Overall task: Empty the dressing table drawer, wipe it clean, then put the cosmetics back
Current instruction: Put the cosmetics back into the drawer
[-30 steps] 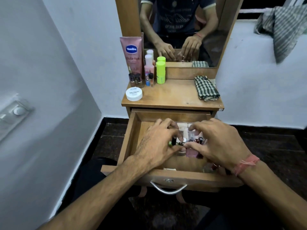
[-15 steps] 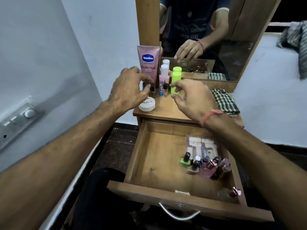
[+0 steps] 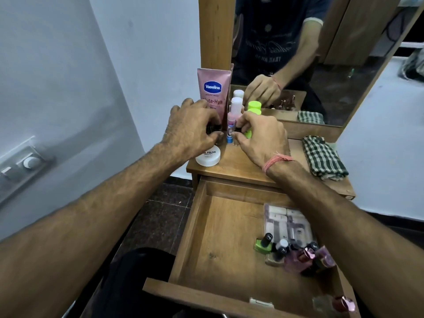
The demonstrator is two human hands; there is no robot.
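Note:
The wooden drawer (image 3: 195, 232) is pulled open below me. Several nail polish bottles (image 3: 293, 251) cluster at its right side beside a clear palette case (image 3: 286, 219), and another bottle (image 3: 341, 304) lies in the front right corner. Both hands are up on the dressing table top (image 3: 247, 166). My left hand (image 3: 190, 129) is closed around a small dark bottle (image 3: 212, 129) standing in front of the pink Vaseline tube (image 3: 213, 90). My right hand (image 3: 261, 138) pinches another small dark bottle (image 3: 237, 129) beside the pink bottle (image 3: 236, 109) and the green bottle (image 3: 253, 107).
A white nail polish remover jar (image 3: 207, 157) sits at the top's front left, under my left wrist. A folded checked cloth (image 3: 323, 161) lies on the right. The mirror (image 3: 309, 65) rises behind the bottles. A wall with a switch plate (image 3: 25, 164) is close on the left.
Both hands lifted small bottles out of the drawer and carried them up to the table top, and now rest low among the standing bottles.

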